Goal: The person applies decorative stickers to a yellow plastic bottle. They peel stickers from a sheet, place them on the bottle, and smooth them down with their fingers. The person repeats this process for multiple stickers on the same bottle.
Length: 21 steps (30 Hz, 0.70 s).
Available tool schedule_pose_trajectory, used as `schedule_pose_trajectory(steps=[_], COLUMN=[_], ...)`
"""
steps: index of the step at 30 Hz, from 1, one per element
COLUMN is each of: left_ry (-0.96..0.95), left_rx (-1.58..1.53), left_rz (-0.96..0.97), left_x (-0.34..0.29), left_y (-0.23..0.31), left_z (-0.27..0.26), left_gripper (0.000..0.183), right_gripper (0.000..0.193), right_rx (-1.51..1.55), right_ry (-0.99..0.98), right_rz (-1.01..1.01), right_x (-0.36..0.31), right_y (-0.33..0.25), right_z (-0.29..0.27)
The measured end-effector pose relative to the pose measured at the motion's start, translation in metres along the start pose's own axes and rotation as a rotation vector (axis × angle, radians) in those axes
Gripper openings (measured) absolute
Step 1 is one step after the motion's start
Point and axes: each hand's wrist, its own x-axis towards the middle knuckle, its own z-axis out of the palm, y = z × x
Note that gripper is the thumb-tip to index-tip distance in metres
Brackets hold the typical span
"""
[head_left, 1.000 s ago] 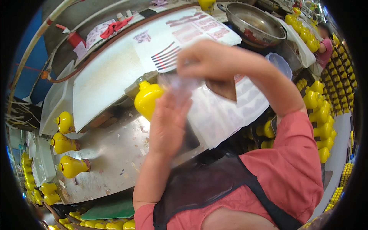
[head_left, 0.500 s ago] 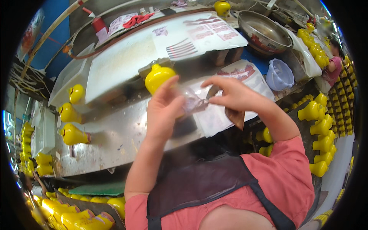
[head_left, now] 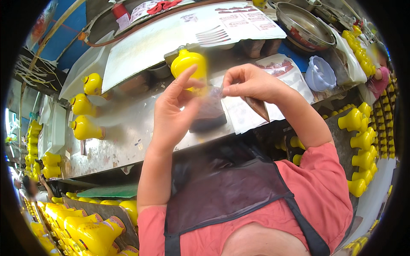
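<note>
My left hand (head_left: 173, 113) and my right hand (head_left: 250, 81) are raised close together over a steel worktable (head_left: 124, 132). Between them hangs a small clear plastic film (head_left: 209, 104). My right hand pinches its upper edge with thumb and forefinger. My left hand holds its other side against the thumb, with the index finger pointing up. A yellow plastic bottle (head_left: 188, 64) stands on the table just behind my hands, partly hidden by the fingers. A dark block (head_left: 209, 117) lies on the table under the film.
Three yellow bottles (head_left: 85, 128) stand along the table's left side. Printed sheets (head_left: 239, 21), a metal bowl (head_left: 303, 25) and a pale plastic tub (head_left: 320, 74) lie beyond. Rows of yellow bottles (head_left: 361, 141) fill the right side and the lower left. Another person (head_left: 380, 77) is at far right.
My hands have come down from in front of the camera and spread slightly, with the film still between them. The yellow bottle behind them shows more.
</note>
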Motion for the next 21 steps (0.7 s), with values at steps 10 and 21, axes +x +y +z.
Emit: schedule_pose_trajectory(steps=[10,21], left_ry=[0.028,0.275], left_rx=[0.213,-0.185], left_rz=[0.150,-0.319], left_x=[-0.016,0.036], left_y=[-0.024,-0.110], left_z=[-0.002,-0.012], left_gripper=[0.073,0.076], right_gripper=[0.011,0.004], right_rx=[-0.405,-0.882], right_ry=[0.157,0.473], right_rz=[-0.329,-0.763], right_x=[0.000,0.011], right_y=[-0.007,0.000], right_z=[0.023,-0.006])
